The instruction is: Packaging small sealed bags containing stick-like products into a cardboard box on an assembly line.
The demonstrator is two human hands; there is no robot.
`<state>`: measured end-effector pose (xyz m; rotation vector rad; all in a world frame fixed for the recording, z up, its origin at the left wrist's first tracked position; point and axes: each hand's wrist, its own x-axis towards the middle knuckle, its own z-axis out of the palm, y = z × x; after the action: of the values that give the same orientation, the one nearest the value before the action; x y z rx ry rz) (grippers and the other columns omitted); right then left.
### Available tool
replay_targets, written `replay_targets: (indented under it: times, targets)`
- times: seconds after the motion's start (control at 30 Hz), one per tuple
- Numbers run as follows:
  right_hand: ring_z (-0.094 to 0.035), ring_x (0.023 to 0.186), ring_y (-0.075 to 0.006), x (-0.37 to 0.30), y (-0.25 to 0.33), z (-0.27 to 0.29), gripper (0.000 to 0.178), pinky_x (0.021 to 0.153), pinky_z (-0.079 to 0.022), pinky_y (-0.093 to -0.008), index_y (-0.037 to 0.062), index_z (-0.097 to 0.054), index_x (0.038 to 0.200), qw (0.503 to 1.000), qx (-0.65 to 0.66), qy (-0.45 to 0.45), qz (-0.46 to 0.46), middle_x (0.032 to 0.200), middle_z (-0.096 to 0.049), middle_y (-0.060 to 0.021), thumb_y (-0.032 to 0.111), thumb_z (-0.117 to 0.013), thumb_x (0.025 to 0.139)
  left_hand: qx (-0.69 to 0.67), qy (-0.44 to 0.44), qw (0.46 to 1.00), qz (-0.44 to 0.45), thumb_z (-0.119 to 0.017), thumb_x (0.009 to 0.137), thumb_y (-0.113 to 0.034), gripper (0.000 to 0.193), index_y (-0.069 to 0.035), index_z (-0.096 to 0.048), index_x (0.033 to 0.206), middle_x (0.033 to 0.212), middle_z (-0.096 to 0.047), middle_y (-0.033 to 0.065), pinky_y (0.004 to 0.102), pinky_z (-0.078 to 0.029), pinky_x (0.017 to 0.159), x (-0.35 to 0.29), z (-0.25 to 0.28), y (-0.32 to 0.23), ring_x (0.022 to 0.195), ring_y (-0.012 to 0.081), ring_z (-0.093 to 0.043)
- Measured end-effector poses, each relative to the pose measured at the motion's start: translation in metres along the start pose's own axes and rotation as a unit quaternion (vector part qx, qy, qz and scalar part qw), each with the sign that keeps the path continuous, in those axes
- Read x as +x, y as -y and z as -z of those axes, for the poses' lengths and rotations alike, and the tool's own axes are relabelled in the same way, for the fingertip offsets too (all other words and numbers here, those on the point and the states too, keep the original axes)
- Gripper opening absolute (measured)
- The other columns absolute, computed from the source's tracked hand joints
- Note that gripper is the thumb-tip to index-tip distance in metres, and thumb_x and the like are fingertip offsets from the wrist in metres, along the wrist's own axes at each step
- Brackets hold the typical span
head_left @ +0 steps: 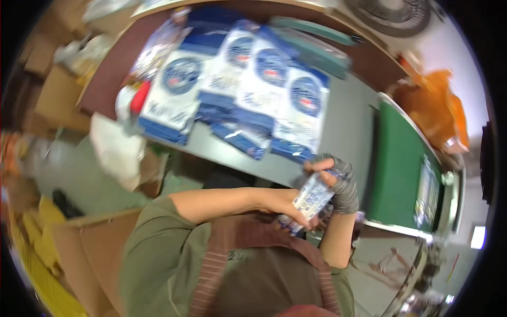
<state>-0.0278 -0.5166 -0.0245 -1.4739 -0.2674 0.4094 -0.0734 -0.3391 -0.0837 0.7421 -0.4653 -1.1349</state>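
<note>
Close to my chest, just off the table's near edge, I hold a small white-and-blue printed packet [313, 194] at a slant. My bare left hand [289, 207] is closed on its lower end. My right hand [340, 182], in a grey fingerless glove, grips the upper end between thumb and fingers. Some fingertips are hidden behind the packet. Beyond my hands, several larger white-and-blue plastic pouches [305, 100] lie overlapping in a row on the grey table [343, 105].
Teal flat cases [317, 50] lie at the table's back. To the right, a green conveyor belt [393, 164] carries a clear-wrapped packet [426, 193]; an orange bag [433, 108] sits beyond it. A white bag [116, 150] hangs at the table's left corner, near cardboard boxes [63, 103]. A fan [391, 13] stands behind.
</note>
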Motion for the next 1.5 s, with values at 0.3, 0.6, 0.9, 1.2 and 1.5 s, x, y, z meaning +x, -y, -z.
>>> replay_targets:
  times: [0.3, 0.6, 0.9, 1.2, 1.5]
  targets:
    - [-0.061, 0.06, -0.0183, 0.017, -0.037, -0.062, 0.025, 0.055, -0.052, -0.0277, 0.0008, -0.062, 0.09, 0.981, 0.139, -0.077, -0.113, 0.071, -0.063, -0.0112, 0.02, -0.07, 0.076, 0.787, -0.539, 0.297, 0.04, -0.051, 0.076, 0.007, 0.05, 0.006, -0.046, 0.125, 0.133, -0.047, 0.0228, 0.0453, -0.034, 0.105, -0.259, 0.052, -0.042, 0.126, 0.0391, -0.043]
    - [-0.061, 0.059, -0.0163, 0.024, -0.032, -0.076, 0.026, 0.056, -0.051, -0.0261, 0.0005, -0.063, 0.09, 0.987, 0.108, -0.074, -0.093, 0.072, -0.064, -0.0105, 0.021, -0.069, 0.075, 0.753, -0.522, 0.4, 0.033, -0.056, 0.074, 0.0, 0.025, -0.004, -0.062, 0.098, 0.087, -0.064, 0.0125, 0.0385, -0.051, 0.071, -0.328, 0.061, -0.05, 0.082, 0.0317, -0.063]
    - [-0.059, 0.059, -0.0165, 0.012, -0.024, -0.078, 0.03, 0.056, -0.049, -0.0249, 0.0017, -0.061, 0.089, 0.991, 0.074, -0.084, -0.073, 0.07, -0.062, -0.0086, 0.026, -0.069, 0.073, 0.78, -0.486, 0.392, -0.042, -0.071, 0.067, -0.006, 0.016, -0.005, -0.058, 0.075, 0.072, -0.06, 0.0127, 0.0404, -0.047, 0.062, -0.306, 0.113, -0.108, 0.072, 0.0338, -0.061]
    - [-0.062, 0.062, -0.0158, -0.008, -0.022, -0.062, 0.02, 0.057, -0.051, -0.025, -0.0009, -0.062, 0.09, 0.984, 0.149, -0.087, -0.049, 0.074, -0.065, -0.0117, 0.016, -0.062, 0.08, 0.565, -0.567, 0.579, -0.157, -0.054, 0.095, -0.021, 0.026, 0.004, -0.06, 0.102, 0.084, -0.063, 0.0026, 0.0255, -0.043, 0.069, -0.279, 0.115, -0.134, 0.077, 0.0102, -0.055]
    - [-0.063, 0.064, -0.015, -0.024, -0.034, -0.041, 0.017, 0.057, -0.052, -0.0264, 0.0023, -0.066, 0.088, 0.981, 0.158, -0.115, -0.019, 0.076, -0.066, -0.0101, 0.015, -0.068, 0.077, 0.664, -0.572, 0.43, -0.216, -0.067, 0.064, 0.003, 0.029, -0.004, -0.054, 0.089, 0.07, -0.059, 0.0089, 0.035, -0.046, 0.058, -0.1, 0.038, -0.133, 0.066, 0.0266, -0.061]
